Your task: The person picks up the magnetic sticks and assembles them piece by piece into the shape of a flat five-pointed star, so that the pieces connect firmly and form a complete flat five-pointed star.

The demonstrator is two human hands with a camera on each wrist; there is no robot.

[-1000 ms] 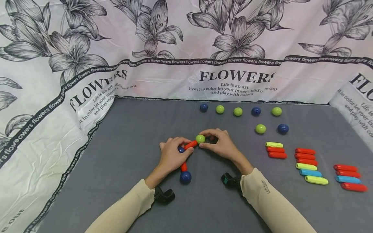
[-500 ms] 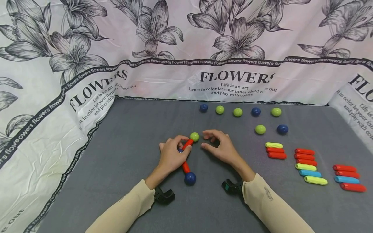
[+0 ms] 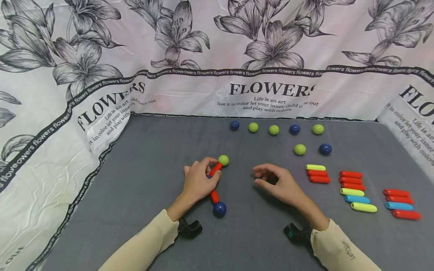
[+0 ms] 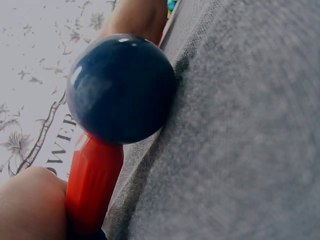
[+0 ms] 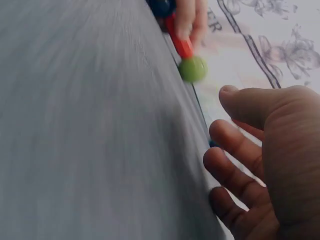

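My left hand grips a chain of joined balls and sticks around its middle, where a blue ball is mostly hidden by the fingers. From there one red stick runs up to a green ball. Another red stick leads down to a blue ball, which looms large in the left wrist view. To the right, my right hand hovers over the cloth with loosely bent fingers and thumb apart, holding nothing; the right wrist view shows the gap too.
Loose green balls and blue balls lie in two rows at the back. On the right, red, yellow and blue sticks are laid out in three groups on grey cloth. A flower-printed sheet borders the back and left.
The right hand has let go of the green ball and moved right, towards the loose sticks. In the left hand the chain has turned slightly, its green ball shifting left.
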